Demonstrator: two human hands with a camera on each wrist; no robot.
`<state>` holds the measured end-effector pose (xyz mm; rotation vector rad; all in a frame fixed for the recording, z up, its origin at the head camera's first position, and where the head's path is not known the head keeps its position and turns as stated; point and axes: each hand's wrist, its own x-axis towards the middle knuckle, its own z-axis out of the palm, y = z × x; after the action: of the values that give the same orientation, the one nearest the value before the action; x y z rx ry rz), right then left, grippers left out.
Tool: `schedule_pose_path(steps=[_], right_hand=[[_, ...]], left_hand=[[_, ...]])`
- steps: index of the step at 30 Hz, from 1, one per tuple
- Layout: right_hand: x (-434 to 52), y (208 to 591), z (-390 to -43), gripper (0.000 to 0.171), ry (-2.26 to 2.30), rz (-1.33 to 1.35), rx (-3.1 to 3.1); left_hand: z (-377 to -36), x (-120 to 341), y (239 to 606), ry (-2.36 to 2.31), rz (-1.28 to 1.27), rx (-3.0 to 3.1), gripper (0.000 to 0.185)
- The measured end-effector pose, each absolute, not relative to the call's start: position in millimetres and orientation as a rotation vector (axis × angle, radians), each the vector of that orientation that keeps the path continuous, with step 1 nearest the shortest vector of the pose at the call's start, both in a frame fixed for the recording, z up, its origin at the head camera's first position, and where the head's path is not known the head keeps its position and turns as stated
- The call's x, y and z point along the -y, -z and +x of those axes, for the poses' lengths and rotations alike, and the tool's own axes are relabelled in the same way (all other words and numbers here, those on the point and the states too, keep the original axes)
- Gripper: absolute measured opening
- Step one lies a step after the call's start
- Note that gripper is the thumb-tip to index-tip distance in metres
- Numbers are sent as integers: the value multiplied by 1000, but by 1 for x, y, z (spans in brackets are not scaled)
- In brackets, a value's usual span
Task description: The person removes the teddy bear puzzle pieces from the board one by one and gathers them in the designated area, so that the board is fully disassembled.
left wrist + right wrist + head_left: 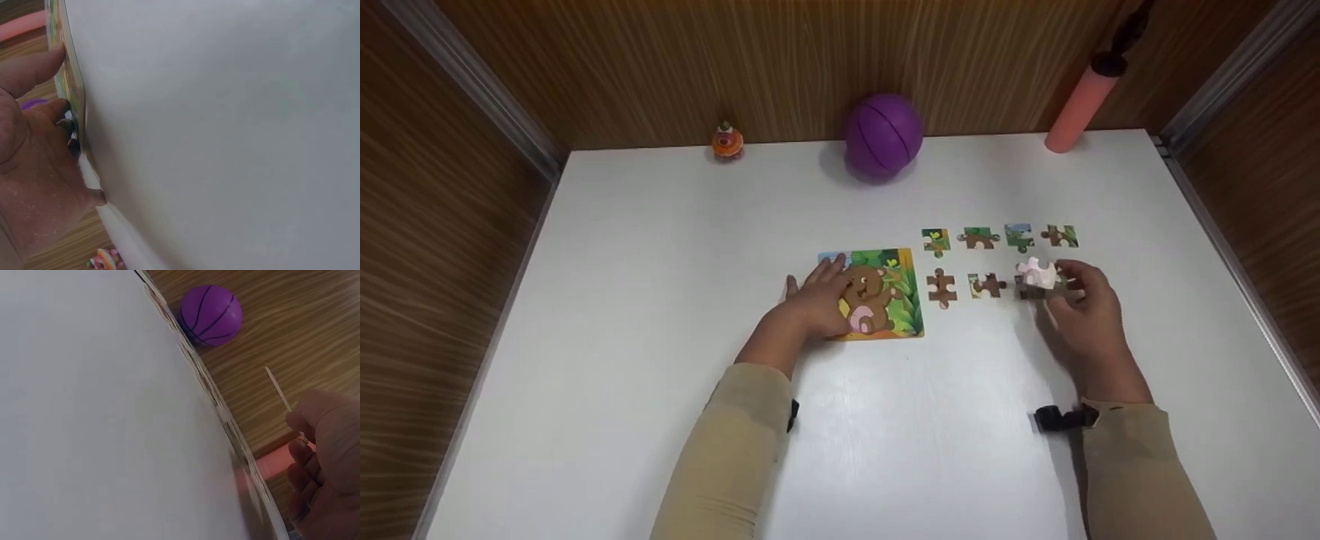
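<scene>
A bear puzzle board (901, 300) lies flat on the white table, and my left hand (819, 300) rests on its left part with fingers spread. In the left wrist view the left fingers (48, 109) lie against the board's edge (77, 90). My right hand (1087, 307) pinches a pale pink puzzle piece (1037, 273) between thumb and fingers, raised above the table. The right wrist view shows that piece (278, 389) edge-on, as a thin strip. Beneath it a dark puzzle piece (1027, 288) is partly covered.
Loose puzzle pieces (979, 238) lie in two rows right of the board. At the back stand a purple ball (883, 136), a small orange toy (727, 142) and a pink pump (1081, 109) leaning on the wooden wall (795, 67).
</scene>
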<state>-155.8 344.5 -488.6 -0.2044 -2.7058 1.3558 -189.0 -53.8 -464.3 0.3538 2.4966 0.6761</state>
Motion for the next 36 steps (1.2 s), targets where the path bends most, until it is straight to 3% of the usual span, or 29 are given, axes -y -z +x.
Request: schedule_pose_path(steps=[10, 22, 29, 36], right_hand=[[-378, 491, -160, 59, -1290, -476, 2716], [-410, 502, -173, 82, -1296, -447, 2882], [-418, 496, -179, 78, -1319, -367, 2982], [-423, 490, -188, 62, -1118, -223, 3113]], left_hand=[[-188, 55, 463, -690, 370, -2486, 102], [-188, 56, 461, -695, 365, -2485, 102], [-189, 57, 462, -681, 381, -2494, 100], [-189, 56, 464, -647, 390, -2498, 99]])
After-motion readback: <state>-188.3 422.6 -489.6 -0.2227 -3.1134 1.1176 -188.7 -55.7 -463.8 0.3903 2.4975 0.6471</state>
